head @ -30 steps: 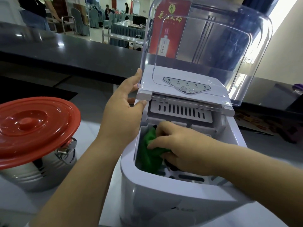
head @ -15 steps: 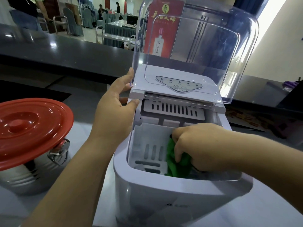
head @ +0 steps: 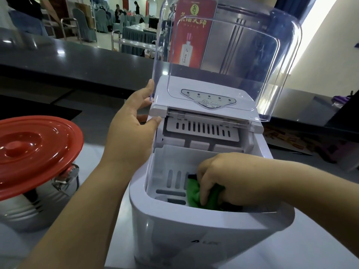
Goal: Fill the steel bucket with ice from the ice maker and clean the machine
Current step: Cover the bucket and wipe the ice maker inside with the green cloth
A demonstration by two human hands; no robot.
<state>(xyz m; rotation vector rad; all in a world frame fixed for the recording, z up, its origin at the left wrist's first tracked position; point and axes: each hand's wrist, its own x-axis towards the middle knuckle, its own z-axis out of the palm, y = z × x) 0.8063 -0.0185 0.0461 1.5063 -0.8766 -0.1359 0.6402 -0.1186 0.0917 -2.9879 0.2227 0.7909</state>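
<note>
— Gripping a green cloth (head: 196,195), the right hand (head: 223,181) sits low inside the white ice maker (head: 194,235), clear lid (head: 233,61) raised.

— And the left hand (head: 130,133)?

— Fingers relaxed, braced on the machine's upper left corner. Left of it: the steel bucket (head: 38,206), red lid (head: 33,152) on, on the worktop (head: 330,255).

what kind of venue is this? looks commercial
Probably a hotel or restaurant banquet hall, at a service counter: cloth-covered chairs around a draped table behind, a red liquor poster, and a countertop ice maker being wiped.
</note>
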